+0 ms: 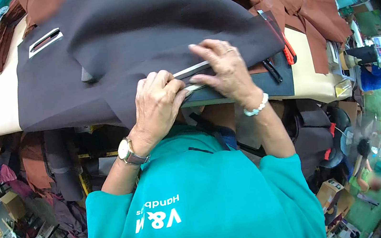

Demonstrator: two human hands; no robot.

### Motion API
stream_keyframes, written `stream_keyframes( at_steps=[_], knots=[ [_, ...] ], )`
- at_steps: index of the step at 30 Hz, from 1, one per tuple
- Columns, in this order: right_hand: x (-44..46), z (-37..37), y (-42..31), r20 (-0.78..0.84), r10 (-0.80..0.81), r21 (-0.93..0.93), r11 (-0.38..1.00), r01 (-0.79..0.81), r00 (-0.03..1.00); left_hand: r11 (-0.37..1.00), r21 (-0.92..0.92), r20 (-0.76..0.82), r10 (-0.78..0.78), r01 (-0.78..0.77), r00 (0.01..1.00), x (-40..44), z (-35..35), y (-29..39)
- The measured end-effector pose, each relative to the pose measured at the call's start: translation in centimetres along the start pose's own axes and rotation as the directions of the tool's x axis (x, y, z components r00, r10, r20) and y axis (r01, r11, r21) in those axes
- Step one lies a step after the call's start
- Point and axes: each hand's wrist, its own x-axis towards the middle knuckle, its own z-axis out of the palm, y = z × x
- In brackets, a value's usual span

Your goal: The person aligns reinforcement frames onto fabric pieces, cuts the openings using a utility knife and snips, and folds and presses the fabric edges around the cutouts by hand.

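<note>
A large dark grey sheet of material (131, 35) is spread over the table, its near edge folded where both hands work. My left hand (157, 101), with a watch on the wrist, is closed, thumb and fingers pinching that folded edge. Pale narrow strips (190, 70) show along the fold between the hands. My right hand (227, 68), wearing a beaded bracelet, has its thumb and fingers apart over the fold. Its thumb lies near the strip; whether it presses on it I cannot tell.
Right of the hands lie a red-orange cutter knife (289, 53), a black pen-like tool (272, 70) and a dark cutting mat (244, 91). Brown material (314, 1) is heaped at the back right. A small white-framed piece (45, 42) rests on the sheet at left.
</note>
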Motion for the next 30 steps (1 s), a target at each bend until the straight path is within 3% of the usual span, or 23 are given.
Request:
stream_keyframes(
  at_steps=[4,10,15,22,25,26,28,30],
  knots=[
    [-0.9,-1.5,1.8,-0.004,0.091,-0.071,0.993,-0.091,0.996,0.995,-0.06,-0.002,-0.076,0.076,0.997,-1.4,-1.1,-1.2],
    [1.0,1.7,-2.4,-0.016,-0.08,0.061,0.995,0.081,0.997,0.994,-0.094,-0.044,-0.061,0.057,0.997,-1.8,-0.6,-1.8],
    [1.0,1.8,-2.5,0.017,0.001,0.079,0.997,-0.002,1.0,0.999,-0.043,-0.087,-0.023,0.019,0.996,-2.8,-1.0,-2.5],
    [1.4,1.9,-4.3,0.018,-0.032,0.041,0.999,0.031,0.999,0.999,-0.033,-0.07,0.011,-0.013,0.997,-3.4,-0.9,-2.9],
    [2.0,-0.1,-3.1,0.06,-0.037,0.108,0.994,0.031,0.998,0.992,-0.127,-0.048,-0.014,0.008,0.999,-2.9,-2.3,-2.8],
    [2.3,-1.0,-2.1,0.05,-0.043,0.13,0.991,0.036,0.998,0.997,-0.075,-0.095,-0.032,0.025,0.995,-2.7,-2.7,-3.2],
    [3.1,-3.4,0.9,-0.063,-0.023,-0.082,0.996,0.018,0.998,0.997,0.02,-0.194,-0.064,0.069,0.979,-2.4,-3.3,-4.4],
    [3.3,-5.5,3.9,-0.064,0.019,-0.312,0.949,-0.038,0.998,0.98,0.055,-0.23,-0.176,0.193,0.957,-2.4,-3.3,-5.5]
  ],
)
